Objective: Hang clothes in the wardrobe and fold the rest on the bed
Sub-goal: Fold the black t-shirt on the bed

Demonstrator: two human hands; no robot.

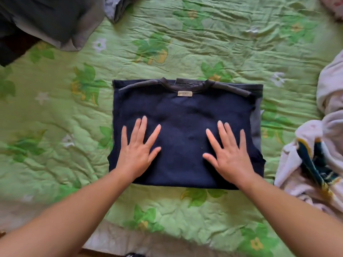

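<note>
A dark navy top (185, 112) lies folded into a rectangle in the middle of the bed, collar away from me, with a small tan label below the neckline. Grey inner fabric shows along its top and right edges. My left hand (137, 151) rests flat on the lower left part of it, fingers spread. Flat on the lower right part lies my right hand (227, 154), fingers also spread. Neither hand grips anything.
The bed is covered by a green quilt (204, 43) with a leaf and flower print. A heap of grey and dark clothes (50, 21) lies at the far left. A crumpled pale garment with teal and yellow trim (319, 156) sits at the right edge.
</note>
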